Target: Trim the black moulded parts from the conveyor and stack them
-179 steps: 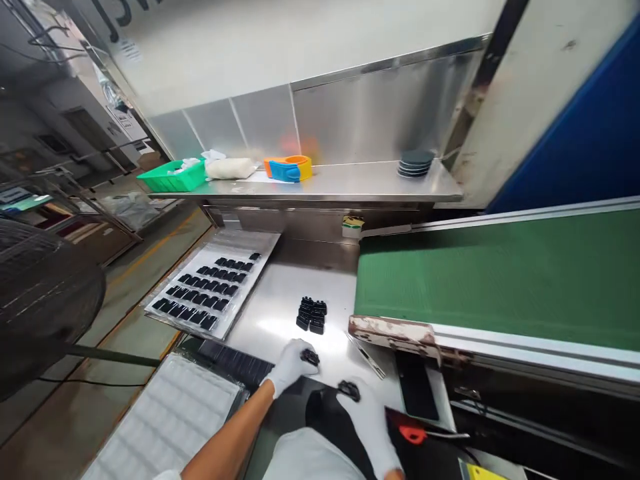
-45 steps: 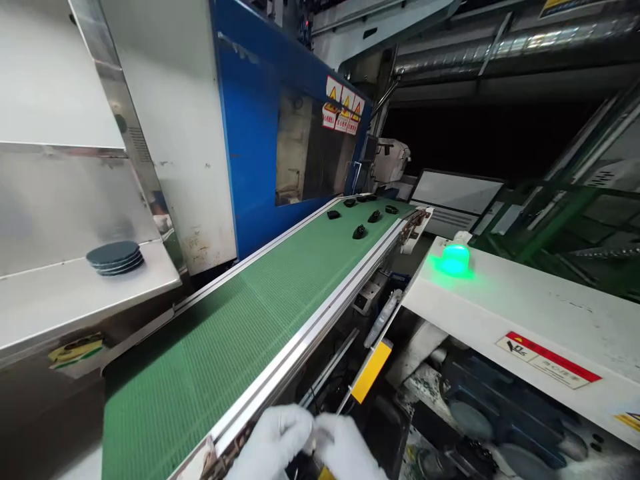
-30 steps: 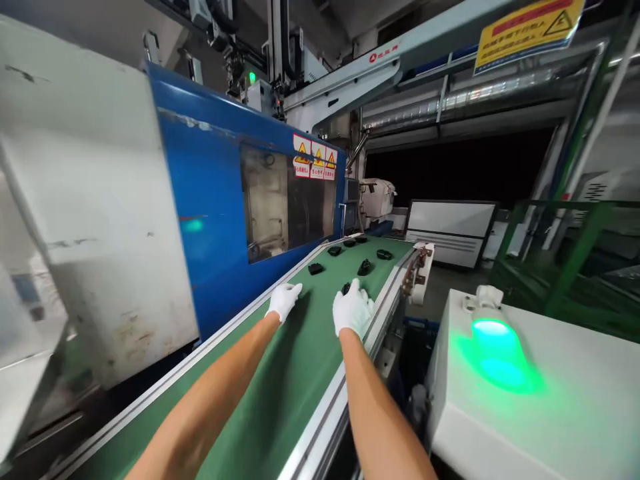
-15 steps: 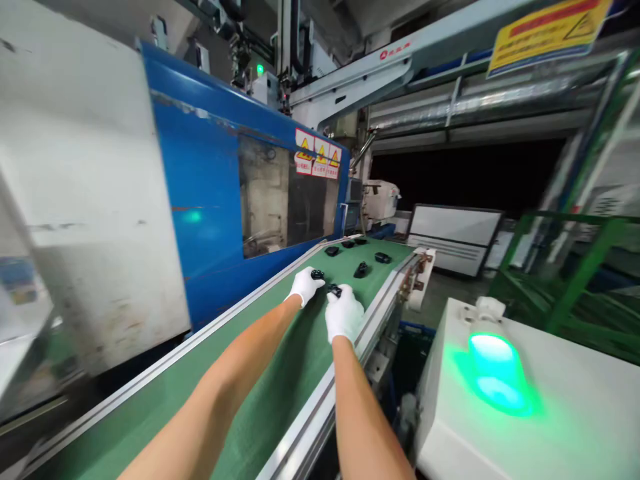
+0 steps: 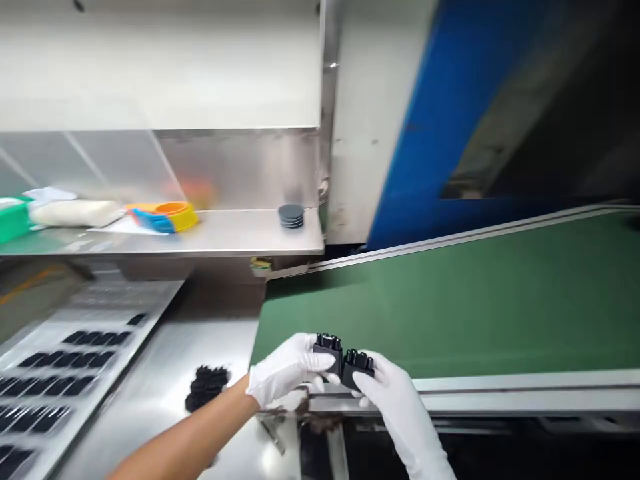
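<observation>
My left hand (image 5: 285, 370), in a white glove, grips a small black plastic part (image 5: 329, 355) with short rounded posts along its top. Close beside it, my gloved right hand (image 5: 397, 400) pinches a second black plastic part (image 5: 357, 372) of similar shape. The two parts are side by side, almost touching; whether they meet I cannot tell. Both hands are over the near end of the green conveyor belt (image 5: 450, 300), at its metal edge. To the left, a dark heap of black pieces (image 5: 206, 387), blurred, lies on the steel table (image 5: 240, 333).
At the far left, a pale tray (image 5: 117, 360) holds rows of black parts. A steel shelf (image 5: 235, 233) above carries a stack of grey discs (image 5: 291, 215), a yellow ring-shaped item (image 5: 183, 215) and a green bin (image 5: 13, 219). A blue machine (image 5: 430, 120) stands behind the belt.
The view has swung left from the belt's far end to the steel table and shelf. Both hands have come back with a black part each, now lifted and held close together.
</observation>
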`<action>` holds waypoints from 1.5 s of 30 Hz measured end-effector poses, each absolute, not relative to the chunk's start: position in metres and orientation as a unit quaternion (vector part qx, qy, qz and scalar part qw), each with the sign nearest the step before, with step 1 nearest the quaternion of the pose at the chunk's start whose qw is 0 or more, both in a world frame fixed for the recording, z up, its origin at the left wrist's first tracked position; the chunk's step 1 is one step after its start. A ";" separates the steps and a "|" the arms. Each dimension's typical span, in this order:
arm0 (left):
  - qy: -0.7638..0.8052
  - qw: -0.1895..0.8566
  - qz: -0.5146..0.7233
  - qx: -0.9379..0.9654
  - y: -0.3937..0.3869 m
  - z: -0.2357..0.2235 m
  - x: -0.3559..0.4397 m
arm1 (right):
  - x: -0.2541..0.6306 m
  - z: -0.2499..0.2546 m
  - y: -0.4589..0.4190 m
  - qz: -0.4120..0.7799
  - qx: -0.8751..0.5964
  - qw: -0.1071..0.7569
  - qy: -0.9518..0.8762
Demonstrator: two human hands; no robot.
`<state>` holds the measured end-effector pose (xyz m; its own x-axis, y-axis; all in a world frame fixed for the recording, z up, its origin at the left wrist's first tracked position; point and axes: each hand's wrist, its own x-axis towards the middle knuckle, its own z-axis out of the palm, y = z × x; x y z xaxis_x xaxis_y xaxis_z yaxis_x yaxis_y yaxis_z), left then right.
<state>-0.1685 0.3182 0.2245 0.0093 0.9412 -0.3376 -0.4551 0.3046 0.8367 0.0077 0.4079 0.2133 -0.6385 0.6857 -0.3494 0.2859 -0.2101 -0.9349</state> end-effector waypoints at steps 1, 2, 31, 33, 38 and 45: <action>0.470 0.659 0.539 0.234 0.293 0.217 -0.177 | -0.005 0.204 0.389 0.688 -0.400 0.116 -0.595; 0.476 0.659 0.543 0.210 0.269 0.210 -0.185 | -0.017 0.196 0.371 0.702 -0.403 0.089 -0.580; 0.528 0.283 0.687 0.412 -0.024 0.135 -0.317 | -0.181 0.163 0.118 0.633 -0.116 0.184 -0.742; 0.455 0.393 0.744 0.294 -0.024 0.134 -0.307 | -0.181 0.163 0.109 0.743 -0.187 0.112 -0.633; 0.347 0.503 0.770 0.183 -0.023 0.139 -0.295 | -0.179 0.164 0.092 0.862 -0.249 0.051 -0.439; 0.650 0.328 0.541 0.421 -0.036 0.157 -0.331 | -0.158 0.178 0.110 0.545 -0.302 0.054 -0.780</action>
